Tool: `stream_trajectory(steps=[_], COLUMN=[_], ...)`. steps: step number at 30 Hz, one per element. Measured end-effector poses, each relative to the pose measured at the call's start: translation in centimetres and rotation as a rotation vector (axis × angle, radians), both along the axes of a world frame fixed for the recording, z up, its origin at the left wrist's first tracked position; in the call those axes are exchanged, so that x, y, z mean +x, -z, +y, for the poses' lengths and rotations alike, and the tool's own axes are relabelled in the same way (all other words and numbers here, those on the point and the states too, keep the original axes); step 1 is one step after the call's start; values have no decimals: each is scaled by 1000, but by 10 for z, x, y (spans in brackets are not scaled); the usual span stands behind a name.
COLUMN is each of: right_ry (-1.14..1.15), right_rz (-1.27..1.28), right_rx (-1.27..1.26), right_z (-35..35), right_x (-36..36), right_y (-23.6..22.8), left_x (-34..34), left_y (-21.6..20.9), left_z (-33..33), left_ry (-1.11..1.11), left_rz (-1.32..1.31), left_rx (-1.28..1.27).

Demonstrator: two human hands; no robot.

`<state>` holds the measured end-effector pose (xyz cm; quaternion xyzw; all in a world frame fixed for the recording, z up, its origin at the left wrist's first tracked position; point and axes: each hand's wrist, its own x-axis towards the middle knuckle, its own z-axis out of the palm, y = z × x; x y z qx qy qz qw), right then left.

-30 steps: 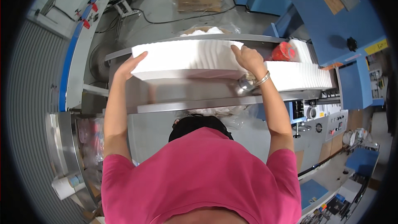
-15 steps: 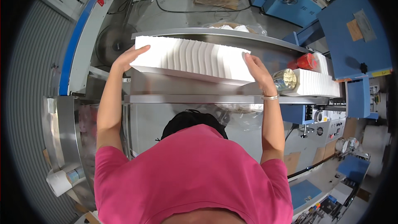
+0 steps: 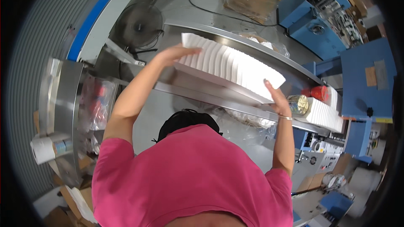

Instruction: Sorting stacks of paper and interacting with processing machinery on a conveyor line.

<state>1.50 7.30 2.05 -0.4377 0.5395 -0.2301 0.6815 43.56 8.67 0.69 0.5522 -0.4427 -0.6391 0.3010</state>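
- Two hands clamp one long row of white folded paper sheets [image 3: 229, 65] end to end, lifted just above the steel conveyor trough [image 3: 219, 97], which runs from 10 o'clock toward 4 o'clock.
- The left hand [image 3: 179, 52] lies flat and spread against the row's end at 11 o'clock, palm pressing inward, fingers not curled round anything.
- The right hand [image 3: 275, 96] presses the opposite end at about 3 o'clock, fingers up against the last sheet; a thin bangle [image 3: 285, 117] sits at that wrist.
- A second white stack [image 3: 324, 115] rests farther down the trough at 3 o'clock, with a glass jar [image 3: 298, 104] and a red object [image 3: 320, 93] touching or just beside it.
- Risk, as I judge it: the row holds only by end pressure, so any slackening would let the middle sag and the sheets fan out or spill.
- The row sits tilted to the trough; lowering it skewed could catch an edge on the rail [image 3: 252, 46].
- The jar stands near the right hand and could be knocked.
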Motion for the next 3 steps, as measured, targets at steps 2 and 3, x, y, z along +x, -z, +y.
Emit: stream_trajectory(steps=[2,3], right_ry=[-43,-81], right_rz=[-13,17], right_rx=[-140,-162], right_z=[-1,-1], right_x=[17,22], right_y=[12,4], left_x=[-28,-34], left_y=[-28,-40], left_z=[6,14], left_ry=[20,-17], left_rz=[-129,-115], left_rx=[-34,44])
